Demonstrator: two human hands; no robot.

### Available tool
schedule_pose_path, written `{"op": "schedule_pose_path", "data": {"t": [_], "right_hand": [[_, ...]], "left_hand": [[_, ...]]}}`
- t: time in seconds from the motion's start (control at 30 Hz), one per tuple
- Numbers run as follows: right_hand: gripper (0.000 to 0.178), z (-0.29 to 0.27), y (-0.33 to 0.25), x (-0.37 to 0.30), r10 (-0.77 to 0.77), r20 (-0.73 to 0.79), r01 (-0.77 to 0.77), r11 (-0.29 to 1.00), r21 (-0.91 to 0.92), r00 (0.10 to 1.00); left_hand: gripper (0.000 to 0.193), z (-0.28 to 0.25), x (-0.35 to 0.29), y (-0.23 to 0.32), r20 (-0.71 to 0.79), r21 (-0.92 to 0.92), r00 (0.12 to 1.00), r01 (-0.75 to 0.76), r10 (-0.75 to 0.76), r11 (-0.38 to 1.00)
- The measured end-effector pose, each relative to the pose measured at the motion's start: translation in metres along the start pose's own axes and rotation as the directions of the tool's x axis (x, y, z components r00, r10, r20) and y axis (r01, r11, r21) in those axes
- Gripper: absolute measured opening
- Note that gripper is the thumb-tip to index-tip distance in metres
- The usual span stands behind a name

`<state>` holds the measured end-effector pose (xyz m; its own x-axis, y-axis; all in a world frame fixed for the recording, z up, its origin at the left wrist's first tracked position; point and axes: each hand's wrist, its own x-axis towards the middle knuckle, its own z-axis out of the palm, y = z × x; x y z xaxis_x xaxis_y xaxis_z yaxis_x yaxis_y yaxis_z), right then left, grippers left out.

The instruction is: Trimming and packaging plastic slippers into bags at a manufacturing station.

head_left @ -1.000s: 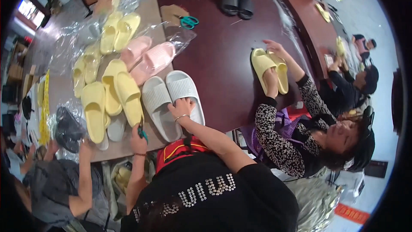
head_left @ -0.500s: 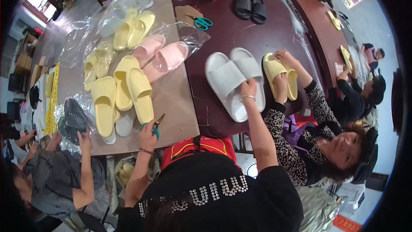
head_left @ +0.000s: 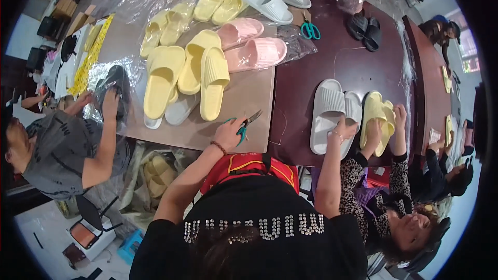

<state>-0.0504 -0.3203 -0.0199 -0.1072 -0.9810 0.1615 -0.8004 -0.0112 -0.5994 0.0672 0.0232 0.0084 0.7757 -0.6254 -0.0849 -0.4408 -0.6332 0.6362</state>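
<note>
While the dark red-brown tabletop (head_left: 298,96) spreads ahead of the fingers of the right hand (head_left: 342,128), a yellow slipper cluster (head_left: 166,67) overlaps itself beyond and left of the left hand (head_left: 228,135) and its fingertips. Pale grey slipper pair (head_left: 328,98) lies flat on the tabletop, right-hand one touched near its strap by the right fingers, can't tell if gripping or just resting; left fingers are curled round the teal-handled snips (head_left: 241,132), blades poking out past them to the right.
</note>
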Motion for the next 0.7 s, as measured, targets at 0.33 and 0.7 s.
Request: {"op": "schedule_pose_path", "data": {"t": [0.33,0.7], "right_hand": [[0.057,0.028,-0.011,-0.182,-0.652,0.740,0.421,0.725,0.545,0.164],[0.051,0.026,-0.117,-0.172,-0.578,0.788,0.494,0.633,0.597,-0.212]], "left_hand": [[0.047,-0.045,0.024,0.008,0.061,0.065,0.971,0.228,-0.232,0.972],[0.041,-0.137,0.024,-0.048,-0.524,-0.038,0.789,0.353,-0.319,0.935]]}}
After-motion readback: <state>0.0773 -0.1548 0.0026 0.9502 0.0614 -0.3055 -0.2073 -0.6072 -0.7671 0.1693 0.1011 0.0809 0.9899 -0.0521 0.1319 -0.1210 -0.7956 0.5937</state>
